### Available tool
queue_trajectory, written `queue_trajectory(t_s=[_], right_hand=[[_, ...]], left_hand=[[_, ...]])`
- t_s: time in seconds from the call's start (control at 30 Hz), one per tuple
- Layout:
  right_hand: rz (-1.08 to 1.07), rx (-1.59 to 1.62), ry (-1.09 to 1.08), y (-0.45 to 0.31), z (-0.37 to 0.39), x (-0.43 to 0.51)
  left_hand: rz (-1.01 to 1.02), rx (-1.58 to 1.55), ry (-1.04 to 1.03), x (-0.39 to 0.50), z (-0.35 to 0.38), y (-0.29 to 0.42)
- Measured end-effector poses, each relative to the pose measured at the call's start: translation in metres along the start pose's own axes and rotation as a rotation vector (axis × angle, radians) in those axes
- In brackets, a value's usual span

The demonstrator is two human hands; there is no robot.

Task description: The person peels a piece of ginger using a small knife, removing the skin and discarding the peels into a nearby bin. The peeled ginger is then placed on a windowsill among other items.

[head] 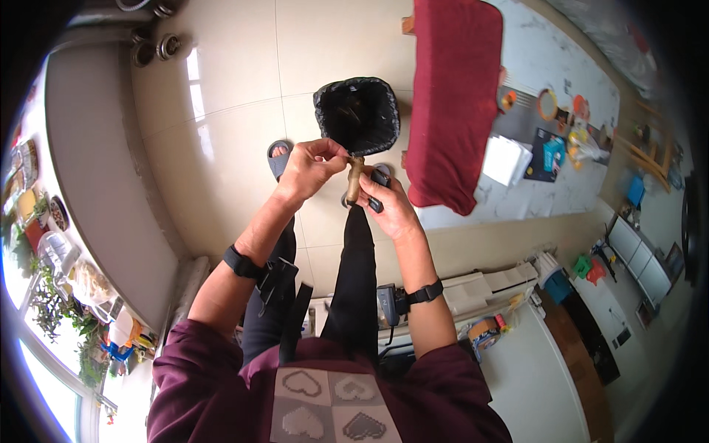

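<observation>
A brown, knobbly length of what looks like a root vegetable [354,181] is held upright over the floor, just on the near side of a black-lined waste bin [323,108]. My right hand [392,209] grips its lower part. The same hand also holds a black-handled tool [378,192] against the palm; its working end is not visible. My left hand [310,169] has thumb and forefinger pinched together at the upper end of the root. Whatever small bit lies between those fingertips is too small to make out.
To the right, a bench with a dark red cover [457,105] stands beside a marble-patterned table [443,217] bearing papers [505,160] and small items. A low wall [105,138] with plants and bottles runs along the left. My slippered foot [278,155] is near the bin.
</observation>
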State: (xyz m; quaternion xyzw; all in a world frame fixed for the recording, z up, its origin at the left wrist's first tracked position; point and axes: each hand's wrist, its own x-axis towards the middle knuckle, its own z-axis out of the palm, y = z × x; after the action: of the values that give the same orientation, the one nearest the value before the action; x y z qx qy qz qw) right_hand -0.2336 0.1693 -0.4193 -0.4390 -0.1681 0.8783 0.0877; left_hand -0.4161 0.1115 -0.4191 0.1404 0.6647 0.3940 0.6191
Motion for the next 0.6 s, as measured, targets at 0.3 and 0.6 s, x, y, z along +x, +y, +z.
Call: queue_trajectory(t_s=[0.3, 0.6], right_hand=[[0.034, 0.317, 0.06, 0.072, -0.119, 0.125], [0.137, 0.564, -0.032, 0.12, -0.2, 0.19]], left_hand=[[-0.001, 0.101, 0.139, 0.134, 0.008, -0.141], [0.183, 0.357, 0.267, 0.204, 0.036, -0.205]])
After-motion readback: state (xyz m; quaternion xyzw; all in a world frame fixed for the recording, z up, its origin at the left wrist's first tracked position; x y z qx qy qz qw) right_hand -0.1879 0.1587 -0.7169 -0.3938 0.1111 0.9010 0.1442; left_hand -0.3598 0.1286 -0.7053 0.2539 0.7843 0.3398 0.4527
